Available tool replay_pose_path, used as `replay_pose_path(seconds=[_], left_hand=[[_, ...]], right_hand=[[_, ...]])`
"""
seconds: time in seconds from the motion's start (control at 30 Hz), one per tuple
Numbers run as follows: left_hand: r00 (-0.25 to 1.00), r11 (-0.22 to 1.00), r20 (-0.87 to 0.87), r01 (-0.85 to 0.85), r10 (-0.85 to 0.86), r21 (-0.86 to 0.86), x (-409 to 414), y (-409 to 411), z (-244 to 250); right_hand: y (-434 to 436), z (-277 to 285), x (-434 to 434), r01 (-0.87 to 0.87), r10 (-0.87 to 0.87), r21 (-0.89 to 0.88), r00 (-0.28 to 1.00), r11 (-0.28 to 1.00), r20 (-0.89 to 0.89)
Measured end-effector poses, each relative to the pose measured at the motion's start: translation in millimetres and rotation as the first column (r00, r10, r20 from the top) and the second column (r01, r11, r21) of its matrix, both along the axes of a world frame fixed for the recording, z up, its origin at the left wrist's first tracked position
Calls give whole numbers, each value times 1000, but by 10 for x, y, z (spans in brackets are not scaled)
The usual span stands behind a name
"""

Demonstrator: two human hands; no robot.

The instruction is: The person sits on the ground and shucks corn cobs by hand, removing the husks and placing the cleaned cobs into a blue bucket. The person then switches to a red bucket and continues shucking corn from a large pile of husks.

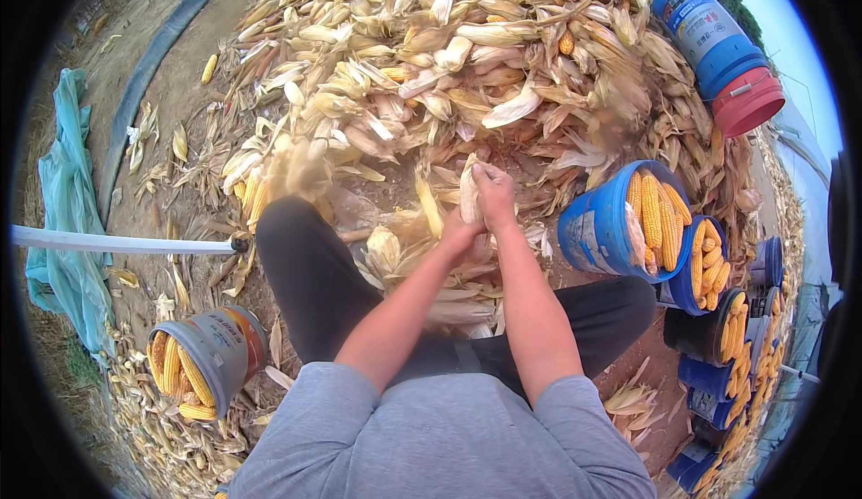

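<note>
An ear of corn in its pale dry husk (470, 193) is held upright between my two hands, in front of my knees. My left hand (462, 231) grips its lower end. Around the upper part of the ear my right hand (495, 195) is closed, with the thumb near the tip. The kernels of this ear are covered by husk. Loose husks (384, 250) lie on the ground between my legs, just below my hands. Beyond them spreads a large heap of unhusked corn ears (431, 61).
At right stands a blue bucket (589, 233) of husked yellow cobs, with several more filled buckets (700, 327) behind it. Blue and red stacked buckets (720, 55) lean at the upper right. A grey bucket of cobs (232, 344), a white pole (128, 240) and teal sheeting (67, 162) are at left.
</note>
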State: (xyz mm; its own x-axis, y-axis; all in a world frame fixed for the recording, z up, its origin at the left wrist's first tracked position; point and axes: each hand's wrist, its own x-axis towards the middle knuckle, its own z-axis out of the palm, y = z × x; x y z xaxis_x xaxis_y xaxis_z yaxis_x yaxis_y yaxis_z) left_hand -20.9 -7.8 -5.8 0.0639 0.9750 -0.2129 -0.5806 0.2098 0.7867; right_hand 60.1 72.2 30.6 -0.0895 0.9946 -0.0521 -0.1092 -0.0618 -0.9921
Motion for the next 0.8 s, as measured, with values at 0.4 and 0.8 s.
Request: replay_pose_path(seconds=[0.4,0.8], left_hand=[[858,939,-395,-341,328,39,331,-116,32],[789,928,-523,-154,322,341,-171,181,299]], right_hand=[[-17,118,-13,198,-240,-177,936,964,-258],[26,-54,-71,288,-520,-440,584,851,-624]])
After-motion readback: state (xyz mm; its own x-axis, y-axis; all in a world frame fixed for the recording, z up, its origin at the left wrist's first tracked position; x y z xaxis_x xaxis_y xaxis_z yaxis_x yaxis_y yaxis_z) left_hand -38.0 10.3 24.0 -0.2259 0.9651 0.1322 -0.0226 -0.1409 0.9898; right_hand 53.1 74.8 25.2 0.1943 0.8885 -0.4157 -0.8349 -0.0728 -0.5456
